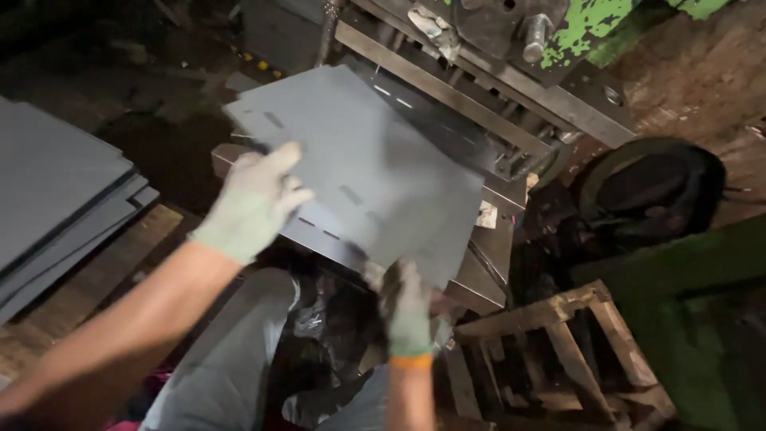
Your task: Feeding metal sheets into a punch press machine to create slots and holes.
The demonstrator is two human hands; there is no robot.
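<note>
Metal workshop: green press machine [511,48], stacked steel sheets [56,199], wooden crate [558,351].

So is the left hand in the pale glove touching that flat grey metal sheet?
Touching. The head view shows the left hand with gloved fingers lying over the edge of the flat grey metal sheet, no gap visible.

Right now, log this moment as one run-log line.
left hand: on flat grey slotted metal sheet | right hand: gripping sheet's near edge | sheet: tilted over press bed | stack of grey sheets: at left
</note>
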